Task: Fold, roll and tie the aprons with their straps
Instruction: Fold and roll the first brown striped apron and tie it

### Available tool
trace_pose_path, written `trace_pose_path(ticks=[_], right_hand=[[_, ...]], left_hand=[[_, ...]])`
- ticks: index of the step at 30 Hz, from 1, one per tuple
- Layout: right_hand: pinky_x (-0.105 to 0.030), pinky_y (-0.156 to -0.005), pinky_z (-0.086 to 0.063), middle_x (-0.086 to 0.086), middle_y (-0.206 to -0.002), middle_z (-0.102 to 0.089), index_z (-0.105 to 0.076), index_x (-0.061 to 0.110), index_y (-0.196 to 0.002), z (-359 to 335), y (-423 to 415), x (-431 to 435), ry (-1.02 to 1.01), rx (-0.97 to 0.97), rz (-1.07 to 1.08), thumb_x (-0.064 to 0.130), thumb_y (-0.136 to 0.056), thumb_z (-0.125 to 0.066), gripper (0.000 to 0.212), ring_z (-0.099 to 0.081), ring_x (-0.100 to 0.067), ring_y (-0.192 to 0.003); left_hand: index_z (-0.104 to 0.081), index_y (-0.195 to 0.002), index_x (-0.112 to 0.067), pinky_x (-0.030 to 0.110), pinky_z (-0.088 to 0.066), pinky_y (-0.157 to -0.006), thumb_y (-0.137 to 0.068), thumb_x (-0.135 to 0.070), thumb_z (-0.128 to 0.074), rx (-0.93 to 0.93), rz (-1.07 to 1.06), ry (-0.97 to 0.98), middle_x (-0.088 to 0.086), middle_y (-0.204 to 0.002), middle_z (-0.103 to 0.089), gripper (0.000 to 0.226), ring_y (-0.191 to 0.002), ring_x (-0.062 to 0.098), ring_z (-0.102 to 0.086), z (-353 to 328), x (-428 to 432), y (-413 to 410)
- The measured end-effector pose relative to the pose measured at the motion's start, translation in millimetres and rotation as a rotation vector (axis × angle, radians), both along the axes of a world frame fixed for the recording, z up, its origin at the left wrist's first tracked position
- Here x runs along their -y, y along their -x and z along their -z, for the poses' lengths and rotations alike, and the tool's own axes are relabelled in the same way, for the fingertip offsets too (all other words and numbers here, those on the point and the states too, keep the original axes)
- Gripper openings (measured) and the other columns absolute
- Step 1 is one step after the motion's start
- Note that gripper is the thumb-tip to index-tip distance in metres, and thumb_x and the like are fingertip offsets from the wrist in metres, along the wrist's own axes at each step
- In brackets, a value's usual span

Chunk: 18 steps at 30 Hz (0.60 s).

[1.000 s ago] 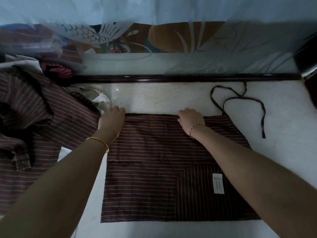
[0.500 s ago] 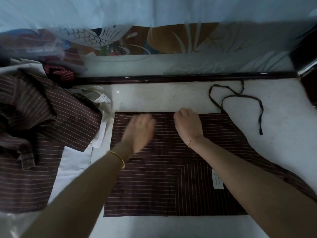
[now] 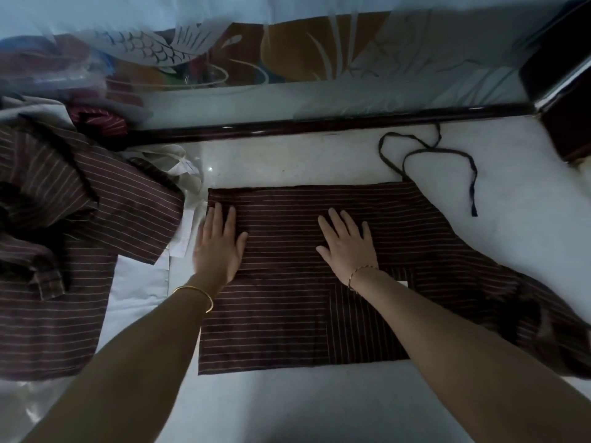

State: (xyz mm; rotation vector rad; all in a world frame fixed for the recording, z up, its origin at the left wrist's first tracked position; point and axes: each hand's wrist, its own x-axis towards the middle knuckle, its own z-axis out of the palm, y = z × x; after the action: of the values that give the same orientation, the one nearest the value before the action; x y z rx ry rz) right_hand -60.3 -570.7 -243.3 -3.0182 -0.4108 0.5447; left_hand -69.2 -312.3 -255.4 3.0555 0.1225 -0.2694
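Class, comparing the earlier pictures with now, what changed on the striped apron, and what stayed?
The left hand swept along the dark-brown striped cloth apron to its middle and back left; the right hand slid nearer. Both now press flat. Apron and thin black strap stayed put.

The apron under the left hand and right hand is matt woven cloth, dark brown with thin pale stripes, lying smooth. Beyond the right hand its strap is narrow, dark, matt cloth tape. The surface beyond the fingertips is pale, speckled and polished, with a small glint. Farther off runs a dark rail with a glossy, lacquered look, then a frosted, patterned panel. Left of the left hand a rumpled heap of the same striped cloth lies over plain white fabric. The left wrist bears 1 shiny gold-coloured metal bangle, the right 1 thin thread bracelet.
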Motion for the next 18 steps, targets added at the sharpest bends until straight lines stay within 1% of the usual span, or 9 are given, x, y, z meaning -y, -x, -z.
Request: trace_pose_path(ticks=[2,4,6,8,10,12,14,16,18], right_hand=[[-0.048,-0.118,-0.011,-0.002,-0.159,-0.005,-0.012,0.024,-0.151,-6.1,-2.5,4.2,-0.086,-0.021,0.006,0.044,-0.100,-0.030,0.058,-0.003,-0.021,-0.146],[-0.040,-0.118,-0.018,-0.006,-0.157,-0.017,-0.023,0.019,-0.149,-15.3,3.7,11.8,-0.221,0.014,0.078,0.035,-0.100,-0.039,0.054,-0.015,-0.022,-0.144],[-0.035,-0.113,-0.028,-0.008,-0.150,-0.030,-0.036,0.014,-0.143,-22.0,19.1,24.9,-0.319,0.082,0.187,0.021,-0.097,-0.046,0.048,-0.030,-0.024,-0.137],[-0.038,-0.102,-0.042,-0.012,-0.137,-0.044,-0.050,0.007,-0.132,-26.1,39.8,45.5,-0.372,0.192,0.268,0.007,-0.091,-0.051,0.040,-0.045,-0.028,-0.124],[-0.041,-0.084,-0.052,-0.016,-0.118,-0.054,-0.059,0.003,-0.115,-29.9,62.6,76.6,-0.406,0.335,0.341,-0.004,-0.083,-0.056,0.033,-0.055,-0.032,-0.106],[-0.037,-0.067,-0.052,-0.019,-0.102,-0.056,-0.061,0.001,-0.100,-36.8,79.3,110.1,-0.383,0.481,0.412,-0.009,-0.073,-0.060,0.028,-0.058,-0.036,-0.089],[-0.037,-0.060,-0.051,-0.019,-0.093,-0.056,-0.060,0.002,-0.092,-44.5,93.1,146.3,-0.289,0.579,0.483,-0.008,-0.066,-0.063,0.028,-0.057,-0.038,-0.079],[-0.040,-0.059,-0.050,-0.019,-0.089,-0.057,-0.060,0.003,-0.092,-49.8,101.1,176.2,-0.141,0.611,0.563,-0.003,-0.061,-0.067,0.032,-0.056,-0.037,-0.074],[-0.041,-0.063,-0.046,-0.018,-0.093,-0.058,-0.060,0.004,-0.099,-51.5,108.9,201.5,-0.002,0.534,0.648,0.009,-0.057,-0.072,0.043,-0.056,-0.037,-0.076]], left_hand=[[-0.007,-0.151,-0.010,0.041,-0.001,-0.120,-0.099,-0.046,-0.014,0.005,0.007,-0.035,0.016,-0.158,0.000,0.063,-0.146,0.028,0.004,-7.4,18.7,-3.5],[-0.005,-0.151,-0.010,0.042,0.001,-0.119,-0.101,-0.040,-0.020,0.060,0.143,-0.029,0.014,-0.158,0.001,0.060,-0.146,0.027,0.006,-17.2,54.5,-3.7],[-0.012,-0.150,-0.010,0.040,-0.001,-0.120,-0.101,-0.032,-0.029,0.092,0.315,0.059,0.014,-0.158,-0.005,0.057,-0.146,0.027,0.000,-21.7,98.3,-2.0],[-0.023,-0.148,-0.008,0.038,-0.007,-0.119,-0.099,-0.024,-0.035,0.057,0.457,0.156,0.016,-0.156,-0.013,0.053,-0.145,0.029,-0.010,-23.5,142.1,-2.7],[-0.031,-0.144,-0.007,0.038,-0.018,-0.116,-0.096,-0.017,-0.039,-0.003,0.596,0.207,0.017,-0.153,-0.020,0.050,-0.140,0.032,-0.021,-27.5,186.1,-0.6],[-0.039,-0.138,-0.007,0.040,-0.033,-0.106,-0.093,-0.013,-0.042,-0.031,0.678,0.223,0.015,-0.146,-0.030,0.046,-0.130,0.032,-0.032,-32.2,223.0,5.1],[-0.044,-0.132,-0.005,0.042,-0.041,-0.094,-0.092,-0.008,-0.043,-0.059,0.720,0.245,0.015,-0.134,-0.038,0.040,-0.119,0.031,-0.039,-38.3,258.7,12.9],[-0.043,-0.129,-0.004,0.042,-0.045,-0.088,-0.093,-0.006,-0.041,-0.107,0.723,0.249,0.015,-0.127,-0.038,0.036,-0.115,0.031,-0.041,-43.8,289.1,19.2],[-0.040,-0.128,-0.004,0.043,-0.044,-0.085,-0.093,-0.009,-0.043,-0.156,0.702,0.262,0.015,-0.125,-0.037,0.036,-0.113,0.032,-0.043,-48.3,316.9,24.4]])
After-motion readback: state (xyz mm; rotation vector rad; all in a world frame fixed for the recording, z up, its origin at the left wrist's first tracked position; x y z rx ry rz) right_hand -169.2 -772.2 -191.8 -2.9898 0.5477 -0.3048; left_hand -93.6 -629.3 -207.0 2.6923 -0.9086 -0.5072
